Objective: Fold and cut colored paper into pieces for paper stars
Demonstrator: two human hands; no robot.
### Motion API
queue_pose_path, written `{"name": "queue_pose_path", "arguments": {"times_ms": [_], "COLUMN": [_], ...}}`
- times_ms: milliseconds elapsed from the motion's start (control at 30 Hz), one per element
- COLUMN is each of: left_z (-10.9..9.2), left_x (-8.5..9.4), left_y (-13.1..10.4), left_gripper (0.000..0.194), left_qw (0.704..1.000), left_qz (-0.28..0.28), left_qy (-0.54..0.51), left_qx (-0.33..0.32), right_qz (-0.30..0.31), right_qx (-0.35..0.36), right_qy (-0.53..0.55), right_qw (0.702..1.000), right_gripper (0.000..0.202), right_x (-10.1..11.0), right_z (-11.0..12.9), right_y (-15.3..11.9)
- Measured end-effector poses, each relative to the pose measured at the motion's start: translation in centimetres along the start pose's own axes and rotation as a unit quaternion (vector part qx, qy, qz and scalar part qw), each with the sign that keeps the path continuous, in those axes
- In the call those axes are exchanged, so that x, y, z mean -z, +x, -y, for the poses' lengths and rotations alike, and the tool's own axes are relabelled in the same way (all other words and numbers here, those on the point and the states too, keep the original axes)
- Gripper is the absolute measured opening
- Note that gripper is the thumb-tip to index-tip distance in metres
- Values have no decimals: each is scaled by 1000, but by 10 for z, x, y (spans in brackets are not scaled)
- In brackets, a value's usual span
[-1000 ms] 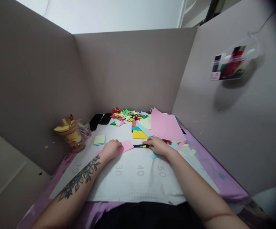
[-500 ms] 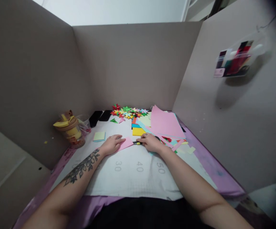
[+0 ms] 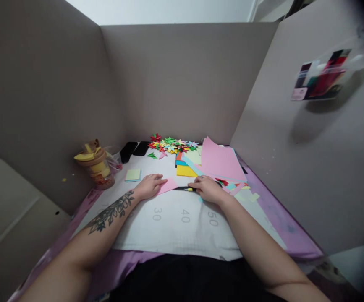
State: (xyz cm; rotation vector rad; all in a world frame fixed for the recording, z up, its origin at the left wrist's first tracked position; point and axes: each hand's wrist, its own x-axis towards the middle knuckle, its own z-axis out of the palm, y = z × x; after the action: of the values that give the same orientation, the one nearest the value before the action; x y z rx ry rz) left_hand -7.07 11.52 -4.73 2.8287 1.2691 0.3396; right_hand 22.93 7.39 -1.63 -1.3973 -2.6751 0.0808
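Near the middle of the mat, my left hand (image 3: 150, 187) presses a small pink piece of paper (image 3: 168, 186) down, its fingertips on the left part of the sheet. My right hand (image 3: 208, 188) is closed over scissors (image 3: 183, 188) with dark blades and a yellow mark. The blades point left, at the paper's right corner; most of the handles are under the hand. A yellow sheet (image 3: 186, 170) lies just beyond my right hand. Colourful paper scraps (image 3: 240, 191) are strewn to its right.
Folded paper stars (image 3: 172, 144) are heaped at the back, with large pink sheets (image 3: 222, 161) to their right. Sticky notes (image 3: 133, 175), two black phones (image 3: 141, 148) and a cup (image 3: 98, 167) stand or lie left. Grey partitions (image 3: 182, 84) enclose the table.
My right hand and the scissors have shifted a little right, and more of the dark blades shows beside the pink paper. My left hand stays on the paper. The view has tilted slightly.
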Motion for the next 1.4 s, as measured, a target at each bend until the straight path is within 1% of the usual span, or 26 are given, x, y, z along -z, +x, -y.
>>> {"name": "queue_pose_path", "arguments": {"times_ms": [167, 400, 500, 667, 800, 933, 1000, 1100, 1233, 1300, 1400], "left_z": [0, 1, 0, -1, 0, 5, 10, 20, 30, 31, 31], "left_x": [-2, -3, -2, 0, -3, -3, 1, 11, 20, 20, 16], "left_y": [-1, -1, -1, -1, -1, -1, -2, -9, -23, -28, -31], "left_gripper": [42, 42, 43, 43, 43, 39, 35, 35, 38, 40, 40], "left_qw": [1000, 1000, 1000, 1000, 1000, 999, 997, 993, 994, 995, 996], "left_qz": [0, 4, 8, 8, 4, -14, -13, 7, 23, 18, 8], "left_qy": [2, 0, 0, -6, -12, -36, -69, -97, -44, -20, -13], "left_qx": [1, 2, 6, 4, 3, -12, -34, -73, -98, -95, -90], "right_qz": [9, 26, 28, 27, 24, 35, 33, 27, 22, 20, 24], "right_qx": [-4, -4, -10, 11, 23, 18, 19, 24, 25, 22, 19], "right_qy": [-27, -28, -36, -40, -31, -34, -35, -35, -35, -37, -43], "right_qw": [1000, 999, 999, 999, 999, 999, 999, 999, 999, 999, 999], "right_gripper": [42, 43, 42, 39, 39, 40, 40, 39, 39, 39, 40], "right_x": [3, 9, 11, 9, 9, 8, 8, 7, 7, 6, 5], "right_z": [18, 24, 33, 49, 49, 47, 47, 47, 48, 49, 54], "right_y": [5, -5, -3, 2, -2, -4, -3, -2, -3, -3, 2]}}
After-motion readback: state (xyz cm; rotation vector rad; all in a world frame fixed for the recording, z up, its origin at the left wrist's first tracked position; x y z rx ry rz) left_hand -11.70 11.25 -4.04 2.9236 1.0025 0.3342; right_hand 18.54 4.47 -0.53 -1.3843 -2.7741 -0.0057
